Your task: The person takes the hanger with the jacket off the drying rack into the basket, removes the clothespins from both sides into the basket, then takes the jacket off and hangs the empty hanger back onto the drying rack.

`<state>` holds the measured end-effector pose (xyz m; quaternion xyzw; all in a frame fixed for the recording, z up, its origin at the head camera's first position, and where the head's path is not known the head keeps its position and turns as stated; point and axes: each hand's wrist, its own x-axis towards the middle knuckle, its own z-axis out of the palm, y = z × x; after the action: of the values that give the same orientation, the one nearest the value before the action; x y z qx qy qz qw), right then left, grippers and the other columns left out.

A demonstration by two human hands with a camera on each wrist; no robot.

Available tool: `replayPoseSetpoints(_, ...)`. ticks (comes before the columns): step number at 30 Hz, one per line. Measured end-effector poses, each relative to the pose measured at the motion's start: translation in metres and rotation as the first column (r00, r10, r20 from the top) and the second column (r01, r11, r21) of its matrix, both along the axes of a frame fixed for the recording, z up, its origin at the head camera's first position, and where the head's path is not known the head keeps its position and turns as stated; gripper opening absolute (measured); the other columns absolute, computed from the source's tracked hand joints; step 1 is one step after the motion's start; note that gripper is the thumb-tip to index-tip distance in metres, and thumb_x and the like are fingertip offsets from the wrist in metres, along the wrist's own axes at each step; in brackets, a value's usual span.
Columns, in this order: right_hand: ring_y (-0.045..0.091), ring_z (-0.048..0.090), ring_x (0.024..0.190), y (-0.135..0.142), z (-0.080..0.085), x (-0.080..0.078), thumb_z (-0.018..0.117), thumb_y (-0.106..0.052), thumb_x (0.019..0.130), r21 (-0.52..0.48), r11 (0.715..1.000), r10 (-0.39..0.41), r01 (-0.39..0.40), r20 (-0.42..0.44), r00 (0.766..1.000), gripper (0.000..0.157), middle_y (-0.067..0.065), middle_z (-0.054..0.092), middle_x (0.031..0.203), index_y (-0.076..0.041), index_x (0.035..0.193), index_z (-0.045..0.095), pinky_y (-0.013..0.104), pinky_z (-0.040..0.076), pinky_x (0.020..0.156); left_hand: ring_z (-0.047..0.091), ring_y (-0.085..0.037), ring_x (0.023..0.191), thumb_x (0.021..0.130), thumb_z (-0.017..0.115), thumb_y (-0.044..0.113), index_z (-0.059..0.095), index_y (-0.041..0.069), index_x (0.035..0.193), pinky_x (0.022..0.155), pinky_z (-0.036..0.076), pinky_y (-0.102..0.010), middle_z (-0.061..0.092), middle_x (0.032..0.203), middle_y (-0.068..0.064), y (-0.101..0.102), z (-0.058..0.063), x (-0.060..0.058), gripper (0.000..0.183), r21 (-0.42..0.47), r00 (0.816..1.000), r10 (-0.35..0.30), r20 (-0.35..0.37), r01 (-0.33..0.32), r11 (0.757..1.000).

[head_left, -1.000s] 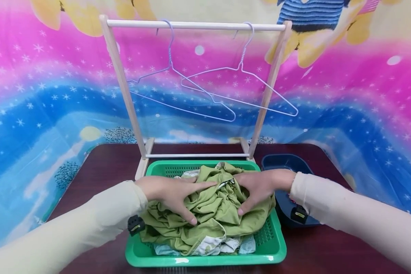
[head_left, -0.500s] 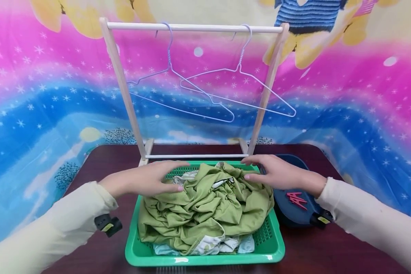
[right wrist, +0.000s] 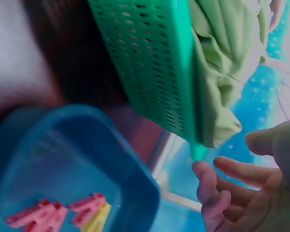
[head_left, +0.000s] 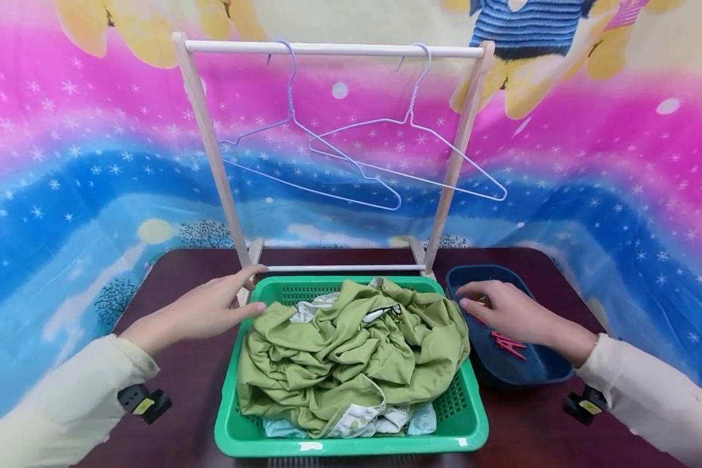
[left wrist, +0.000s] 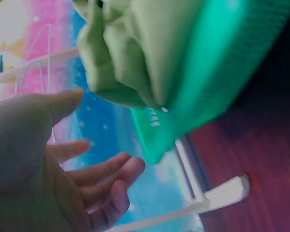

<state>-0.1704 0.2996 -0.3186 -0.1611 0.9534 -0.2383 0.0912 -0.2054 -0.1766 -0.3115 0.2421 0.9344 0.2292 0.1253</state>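
A heap of crumpled olive-green cloth (head_left: pixel 351 351) fills the green plastic basket (head_left: pixel 351 447), with white and pale blue printed fabric showing at its edges. My left hand (head_left: pixel 201 305) hovers at the basket's left rim, fingers loosely bent and holding nothing; its thumb tip overlaps the cloth's left edge in the head view. On the other side my right hand (head_left: pixel 517 312) hangs over the dark blue tub (head_left: pixel 538 374), relaxed and holding nothing. In the right wrist view, red clothespins (right wrist: pixel 38 215) and a yellow clothespin (right wrist: pixel 96 220) lie in that tub.
Behind the basket stands a wooden rack (head_left: pixel 459 156) with a white top rail. Two lilac wire hangers (head_left: pixel 327 195) hang from it. The dark red table (head_left: pixel 175 279) carries everything, and a printed backdrop (head_left: pixel 93 195) rises behind it.
Both hands have come off the green cloth and spread apart, the left toward the left rim, the right over the tub. The cloth stays heaped in the basket.
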Motion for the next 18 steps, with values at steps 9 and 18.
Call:
replayPoseSetpoints(9, 0.021, 0.064, 0.066, 0.004, -0.023, 0.006, 0.053, -0.026, 0.106, -0.112, 0.993, -0.01, 0.031, 0.182, 0.983, 0.057, 0.02, 0.074, 0.096, 0.014, 0.145, 0.042, 0.03, 0.047, 0.057, 0.072, -0.024, 0.089, 0.102, 0.059, 0.035, 0.052, -0.004, 0.139, 0.07, 0.056, -0.043, 0.075, 0.104, -0.01, -0.02, -0.035, 0.005, 0.054, 0.0, 0.994, 0.098, 0.05, -0.099, 0.995)
replayPoseSetpoints(18, 0.008, 0.04, 0.043, 0.003, -0.037, 0.004, 0.051, -0.017, 0.107, -0.29, 0.957, 0.055, 0.02, 0.247, 0.968, 0.044, -0.005, 0.04, 0.051, 0.02, 0.13, 0.049, 0.026, 0.036, 0.046, 0.055, -0.015, 0.053, 0.101, 0.061, 0.023, 0.063, 0.002, 0.094, 0.05, 0.043, -0.027, 0.058, 0.063, 0.0, -0.021, -0.057, 0.006, 0.022, 0.234, 0.957, 0.076, 0.279, -0.145, 0.961)
